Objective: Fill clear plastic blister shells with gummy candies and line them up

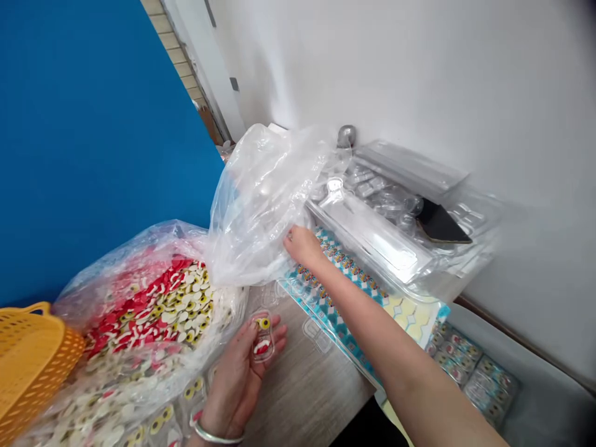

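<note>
My left hand [239, 366], wearing a silver bangle, holds a small clear plastic blister case [263, 338] between thumb and fingers. Inside it lie yellow-and-black eye pieces and a red-and-white piece. My right hand [305, 246] reaches across to the front of a large clear plastic bag [265, 192]. Its fingers are curled against the film; whatever they pinch is too small or hidden to name. Beneath my right forearm is a blue sheet of printed stickers [351, 267], part of its backing showing bare yellow.
At left, an open bag holds many red, white and yellow pieces [186, 298], beside an orange basket [60, 347]. Clear plastic trays [372, 233] and a black piece [442, 222] lie by the wall. Filled packs [475, 372] sit lower right. A blue panel [102, 124] stands left.
</note>
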Motion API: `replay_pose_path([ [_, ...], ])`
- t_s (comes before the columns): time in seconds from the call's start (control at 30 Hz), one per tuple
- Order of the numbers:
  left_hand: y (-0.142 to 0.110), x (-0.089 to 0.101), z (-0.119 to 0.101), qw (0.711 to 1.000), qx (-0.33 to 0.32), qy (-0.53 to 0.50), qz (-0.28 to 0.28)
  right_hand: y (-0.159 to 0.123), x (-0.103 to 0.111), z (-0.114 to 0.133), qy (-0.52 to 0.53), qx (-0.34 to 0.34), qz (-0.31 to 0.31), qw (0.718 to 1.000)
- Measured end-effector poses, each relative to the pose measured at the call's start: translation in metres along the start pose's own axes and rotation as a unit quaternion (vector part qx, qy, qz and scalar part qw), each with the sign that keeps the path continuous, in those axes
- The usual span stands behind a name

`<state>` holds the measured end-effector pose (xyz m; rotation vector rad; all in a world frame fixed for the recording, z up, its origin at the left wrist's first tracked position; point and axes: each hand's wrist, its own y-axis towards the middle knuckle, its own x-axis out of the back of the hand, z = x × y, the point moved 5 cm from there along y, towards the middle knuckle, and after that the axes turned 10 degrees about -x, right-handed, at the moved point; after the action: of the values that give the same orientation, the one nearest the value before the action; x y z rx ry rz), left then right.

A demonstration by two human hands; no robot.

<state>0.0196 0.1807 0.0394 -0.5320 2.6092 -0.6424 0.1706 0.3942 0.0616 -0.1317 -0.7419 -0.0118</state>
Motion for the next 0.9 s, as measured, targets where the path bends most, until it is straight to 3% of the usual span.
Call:
replay_pose_path([
  [0.17, 0.002, 0.009, 0.0, 1.0, -0.007, 0.001, -0.026, 0.041, -0.024, 0.005, 0.089, -0.05, 0.055, 0.993],
  [0.33, 0.002, 0.012, 0.002, 0.999, 0.003, 0.004, -0.036, 0.039, -0.029, -0.013, 0.206, -0.09, 0.089, 0.97],
  [0.47, -0.001, 0.006, 0.006, 1.0, 0.007, -0.005, -0.015, 0.016, -0.017, -0.025, 0.314, -0.104, 0.109, 0.937],
  [0.7, -0.012, 0.0, 0.009, 1.0, 0.004, -0.011, 0.013, -0.049, 0.015, -0.032, 0.439, -0.062, 0.153, 0.883],
  [0.8, -0.016, -0.006, 0.009, 0.999, 0.008, -0.03, 0.026, -0.084, 0.016, -0.034, 0.449, -0.039, 0.196, 0.871],
  [0.9, -0.02, -0.015, 0.008, 0.994, 0.003, -0.078, 0.076, -0.118, 0.006, -0.038, 0.424, -0.031, 0.241, 0.872],
])
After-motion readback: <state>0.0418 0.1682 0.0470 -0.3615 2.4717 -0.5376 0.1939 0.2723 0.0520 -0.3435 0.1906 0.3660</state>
